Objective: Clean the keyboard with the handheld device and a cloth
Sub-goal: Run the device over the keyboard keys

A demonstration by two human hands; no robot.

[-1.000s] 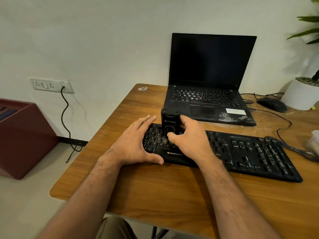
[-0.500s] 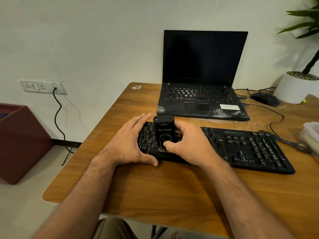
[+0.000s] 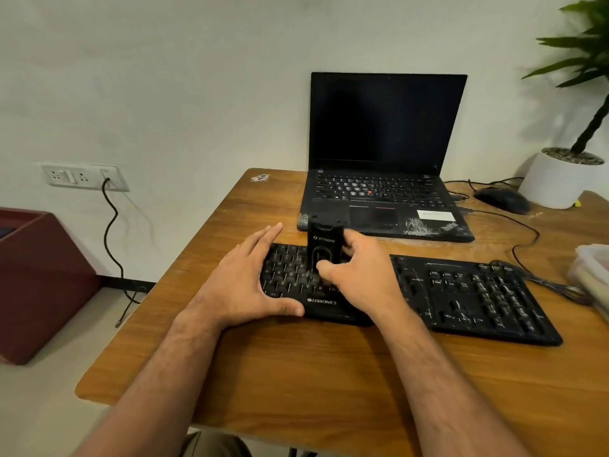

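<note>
Both forearms reach in from the bottom of the view toward the left end of the black keyboard [image 3: 412, 291], which lies across the wooden table [image 3: 296, 374] in front of an open laptop [image 3: 385, 179]. The left hand [image 3: 244, 285] lies flat with its fingers straight and together, palm over the keyboard's left end and thumb stretched along the front edge beside the printed brand name. The right hand [image 3: 359, 275] is raised a little above the keys, wrist bent, knuckles toward the camera.

Against the picture half a second ago, the handheld device [image 3: 324, 245] stands more upright and sits a touch farther right over the keys — the left hand has not shifted on the keyboard.

The right hand's fingers wrap the far side of the device and its thumb presses the near face, so the grip is closed around it — the device's lower end meets the letter keys, blurred there. The left hand grips nothing; it only rests open on the keyboard.
</note>
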